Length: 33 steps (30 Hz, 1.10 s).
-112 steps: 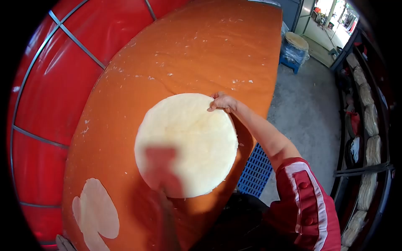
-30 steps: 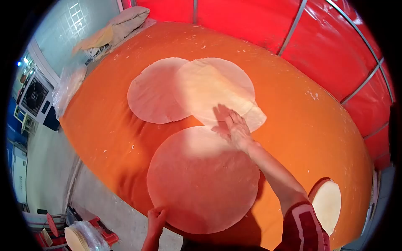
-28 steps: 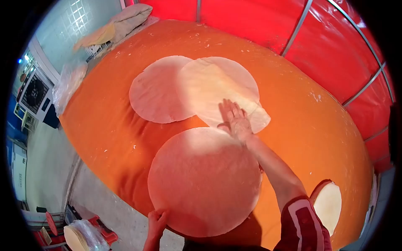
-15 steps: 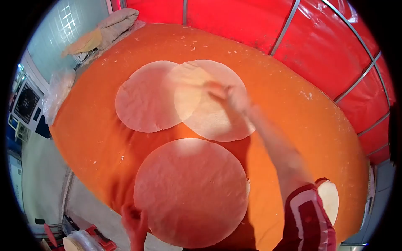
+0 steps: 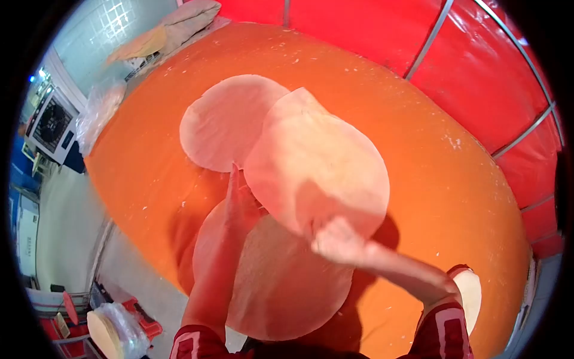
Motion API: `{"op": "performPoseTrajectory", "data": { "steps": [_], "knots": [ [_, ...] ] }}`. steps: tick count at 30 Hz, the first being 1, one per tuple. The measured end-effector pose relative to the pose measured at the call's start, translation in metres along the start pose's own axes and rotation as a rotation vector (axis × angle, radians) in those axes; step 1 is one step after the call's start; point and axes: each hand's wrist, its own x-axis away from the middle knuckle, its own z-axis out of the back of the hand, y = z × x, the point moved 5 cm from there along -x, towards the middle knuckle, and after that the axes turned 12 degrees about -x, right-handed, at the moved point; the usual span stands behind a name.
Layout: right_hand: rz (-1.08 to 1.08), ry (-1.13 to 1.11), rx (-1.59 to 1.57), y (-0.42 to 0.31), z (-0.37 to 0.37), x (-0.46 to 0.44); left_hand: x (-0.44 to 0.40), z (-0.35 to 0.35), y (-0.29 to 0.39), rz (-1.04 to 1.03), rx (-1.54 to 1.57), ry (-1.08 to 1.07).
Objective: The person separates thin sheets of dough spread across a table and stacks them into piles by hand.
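Note:
Three thin round dough sheets lie on an orange table. My right hand [image 5: 339,240] is closed at the near edge of the right-hand dough sheet [image 5: 335,155], its fingertips partly hidden. This sheet overlaps the far-left dough sheet [image 5: 230,122] and the top of the nearest dough sheet [image 5: 287,287]. Its far end narrows to an uneven tip. At its left edge is my left hand [image 5: 242,200], fingers apart and one stretched out toward the far-left sheet. My left forearm crosses above the nearest sheet.
The orange table surface [image 5: 442,209] curves away around the sheets. Red padded panels [image 5: 371,36] line the far side. A rolled cloth [image 5: 185,24] lies at the back left. A pale round stack [image 5: 469,296] sits at right; another bagged round stack [image 5: 110,332] is lower left.
My right hand has come nearer, drawing the right-hand sheet toward me over the nearest sheet. My left hand has moved up from the nearest sheet's left side to the moved sheet's edge.

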Motion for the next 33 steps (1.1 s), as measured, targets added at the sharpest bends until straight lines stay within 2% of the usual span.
{"op": "performPoseTrajectory", "data": {
  "steps": [1,2,3,4,5,6,8,9,11,13,15,20,22,24,26,29,30,31,32,33],
  "knots": [
    [-0.006,-0.052,0.079,-0.018,-0.027,0.005,0.012,0.001,0.004,0.01,-0.003,-0.045],
    [-0.002,-0.047,0.066,-0.029,-0.031,0.009,0.003,0.016,-0.006,0.008,-0.092,0.015],
    [0.028,0.09,0.009,-0.039,-0.025,0.014,0.008,0.019,-0.008,0.014,-0.091,0.027],
    [0.057,0.225,-0.051,-0.048,-0.019,0.018,0.015,0.023,-0.007,-0.069,-0.306,0.071],
    [0.064,0.222,-0.068,-0.055,-0.017,0.021,0.022,0.028,-0.006,-0.148,-0.52,0.116],
    [-0.007,0.199,-0.098,-0.059,-0.007,0.023,0.036,0.028,-0.005,-0.138,-0.514,0.132],
    [-0.06,0.168,-0.137,-0.075,0.008,0.025,0.074,0.02,0.016,-0.29,-0.687,0.261],
    [-0.057,0.229,-0.146,-0.089,0.017,0.031,0.093,0.024,0.016,-0.287,-0.681,0.281],
    [-0.038,0.295,-0.163,-0.118,0.016,0.036,0.146,0.051,0.006,-0.304,-0.781,0.482],
    [0.046,0.312,-0.448,-0.152,0.008,0.037,0.181,0.098,-0.032,-0.201,-0.834,0.677],
    [0.07,0.293,-0.464,-0.179,-0.035,0.044,0.202,0.14,-0.085,-0.047,-0.783,0.773],
    [0.035,0.266,-0.537,-0.192,-0.048,0.064,0.227,0.12,-0.098,0.012,-0.806,0.822],
    [-0.001,0.142,-0.578,-0.187,-0.052,0.067,0.225,0.123,-0.099,0.015,-0.793,0.795],
    [-0.084,0.023,-0.701,-0.165,-0.051,0.071,0.224,0.129,-0.103,-0.029,-0.884,0.789],
    [-0.38,0.041,-0.796,-0.106,-0.043,0.067,0.223,0.129,-0.103,-0.05,-0.942,0.795],
    [-1.007,0.417,-0.651,0.037,-0.029,0.062,0.222,0.12,-0.096,-0.096,-1.073,0.798],
    [-1.219,0.574,-0.396,0.075,-0.024,0.067,0.222,0.122,-0.101,-0.056,-1.007,0.781],
    [-1.226,0.587,-0.392,0.113,-0.048,0.074,0.223,0.125,-0.105,-0.014,-0.939,0.77],
    [-1.09,0.951,-0.574,0.152,-0.076,0.09,0.227,0.122,-0.109,0.107,-0.889,0.721],
    [-1.011,1.131,-0.669,0.155,-0.066,0.088,0.227,0.122,-0.115,0.102,-0.891,0.724]
  ]
}}
